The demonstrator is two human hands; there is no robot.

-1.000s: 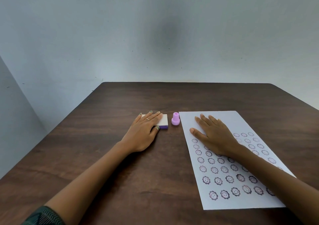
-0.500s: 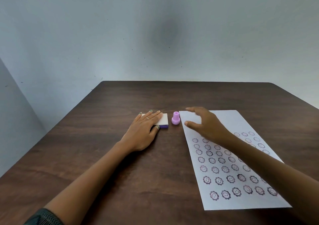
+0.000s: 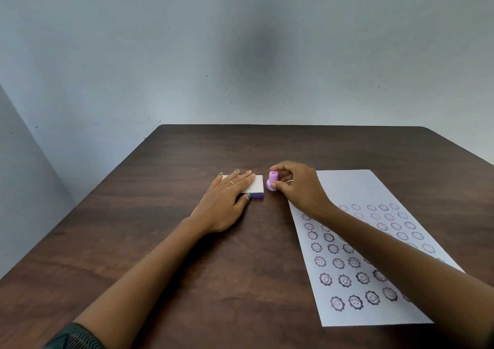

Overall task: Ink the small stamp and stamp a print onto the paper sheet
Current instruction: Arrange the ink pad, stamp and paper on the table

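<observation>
The small pink-purple stamp (image 3: 272,181) stands upright on the dark wooden table (image 3: 160,241), between the ink pad and the paper. My right hand (image 3: 296,185) curls around it, thumb and fingertips touching its base and knob. The ink pad (image 3: 256,188) is a flat box with a white lid and a purple base, and it is closed. My left hand (image 3: 223,201) lies flat on that lid, fingers spread, thumb at its near edge. The white paper sheet (image 3: 355,188) lies to the right, with several rows of smiley flower prints on its near half.
The table's far edge meets a pale blue-grey wall (image 3: 240,54). My right forearm (image 3: 401,257) crosses over the printed part of the sheet. The far part of the paper is blank.
My right hand lifted off the paper, moved left and closed its fingers around the stamp. My left hand stayed flat on the ink pad.
</observation>
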